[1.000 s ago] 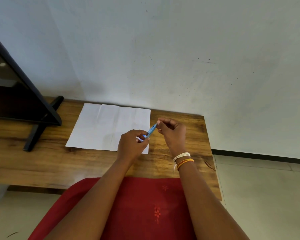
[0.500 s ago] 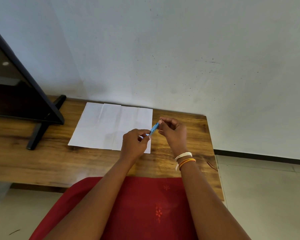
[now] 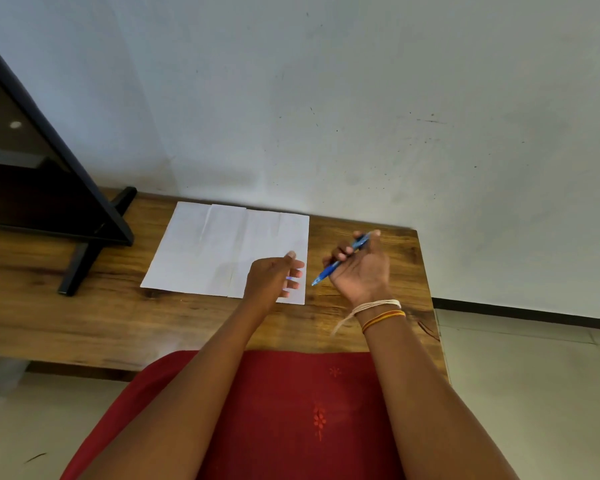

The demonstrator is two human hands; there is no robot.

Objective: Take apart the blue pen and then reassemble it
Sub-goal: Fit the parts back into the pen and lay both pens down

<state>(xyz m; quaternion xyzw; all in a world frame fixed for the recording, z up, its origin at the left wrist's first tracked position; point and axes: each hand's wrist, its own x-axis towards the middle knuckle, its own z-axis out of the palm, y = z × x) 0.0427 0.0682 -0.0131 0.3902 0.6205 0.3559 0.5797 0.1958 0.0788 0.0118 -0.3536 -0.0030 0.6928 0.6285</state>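
Observation:
My right hand point(image 3: 361, 268) is closed around the blue pen point(image 3: 338, 263), over the right part of the wooden table point(image 3: 84, 317). The pen slants, its tip pointing down-left and its rear end up by my thumb. My left hand point(image 3: 274, 278) hovers just left of the tip, over the white paper's point(image 3: 222, 247) right edge, and does not touch the pen. Its fingers are loosely apart. A small pale-blue speck shows between them; I cannot tell what it is.
A black screen on a black stand point(image 3: 84, 258) fills the table's left side. A white wall rises right behind the table. The table's right edge lies close to my right wrist, with pale floor point(image 3: 534, 393) beyond. Red cloth point(image 3: 291, 410) covers my lap.
Both hands held the pen between them before. My left hand has let go and drawn back left; my right hand has carried the pen to the right and turned it.

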